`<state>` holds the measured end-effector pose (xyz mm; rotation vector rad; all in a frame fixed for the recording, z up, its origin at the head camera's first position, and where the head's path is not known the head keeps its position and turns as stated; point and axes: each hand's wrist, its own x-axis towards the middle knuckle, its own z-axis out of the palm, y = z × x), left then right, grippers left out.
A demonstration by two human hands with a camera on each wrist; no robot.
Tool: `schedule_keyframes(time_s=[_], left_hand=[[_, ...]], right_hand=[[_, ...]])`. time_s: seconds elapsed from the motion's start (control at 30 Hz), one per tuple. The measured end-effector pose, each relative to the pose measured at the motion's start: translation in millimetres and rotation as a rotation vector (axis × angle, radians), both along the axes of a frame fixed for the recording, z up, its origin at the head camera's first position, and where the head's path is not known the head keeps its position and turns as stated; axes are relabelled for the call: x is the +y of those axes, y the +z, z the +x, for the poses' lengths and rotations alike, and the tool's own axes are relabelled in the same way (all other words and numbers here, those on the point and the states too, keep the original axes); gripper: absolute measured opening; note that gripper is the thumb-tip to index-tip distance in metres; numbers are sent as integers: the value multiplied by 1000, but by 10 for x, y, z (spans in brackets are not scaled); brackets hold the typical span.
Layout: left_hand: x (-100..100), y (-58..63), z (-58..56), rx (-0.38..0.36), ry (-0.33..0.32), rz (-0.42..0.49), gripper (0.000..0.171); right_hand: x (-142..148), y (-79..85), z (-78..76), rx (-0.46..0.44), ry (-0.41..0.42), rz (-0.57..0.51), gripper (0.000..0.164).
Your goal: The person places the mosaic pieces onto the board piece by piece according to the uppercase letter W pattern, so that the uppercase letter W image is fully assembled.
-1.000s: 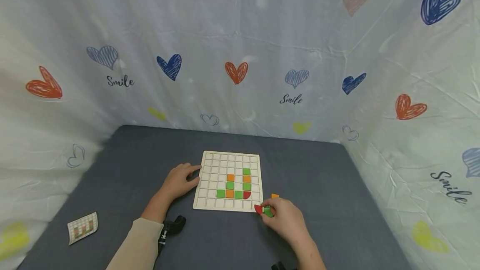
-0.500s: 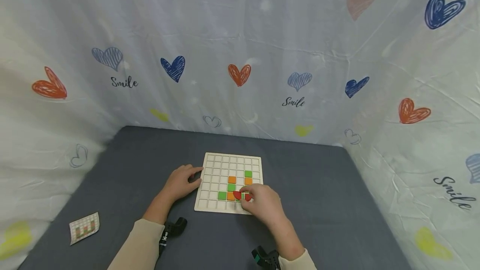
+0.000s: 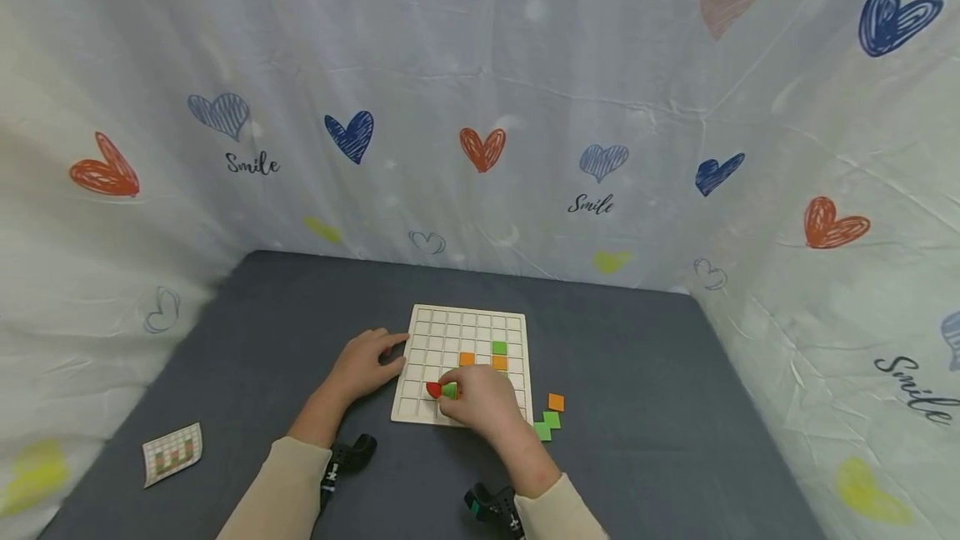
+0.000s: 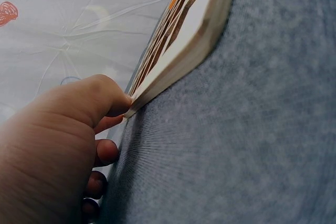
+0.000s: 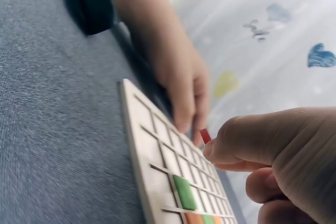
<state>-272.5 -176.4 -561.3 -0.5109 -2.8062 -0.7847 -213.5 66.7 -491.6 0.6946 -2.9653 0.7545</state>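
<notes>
A pale gridded board (image 3: 442,317) lies on the dark cloth, with green and orange square tiles set in some cells. My right hand (image 3: 482,398) pinches a small red tile (image 3: 433,389) between thumb and finger over the board's lower left. Beside that red piece a green tile (image 3: 449,391) shows. In the right wrist view the red tile (image 5: 205,136) sticks out past the fingertips. My left hand (image 3: 367,363) rests at the board's left edge with index finger and thumb touching it; the left wrist view shows the thumb (image 4: 105,95) at the edge. My right hand hides several cells.
Off the board's lower right lie a loose orange tile (image 3: 556,402) and two green tiles (image 3: 551,420). A small card with a printed grid pattern (image 3: 172,455) sits far left on the cloth. A white curtain with hearts (image 3: 480,65) surrounds the table.
My right hand has carried the red tile leftward from the board's lower right corner to its lower left. The loose tiles at right are uncovered. My left hand keeps its place.
</notes>
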Motion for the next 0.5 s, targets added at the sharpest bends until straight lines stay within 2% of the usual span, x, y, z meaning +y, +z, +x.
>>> schedule_keyframes(time_s=[0.2, 0.5], left_hand=[[-1, 11, 10, 20, -1, 12, 41], [9, 40, 30, -2, -5, 11, 41]], right_hand=[[-109, -118, -76, -1, 16, 32, 17], [-154, -207, -99, 9, -10, 75, 18]])
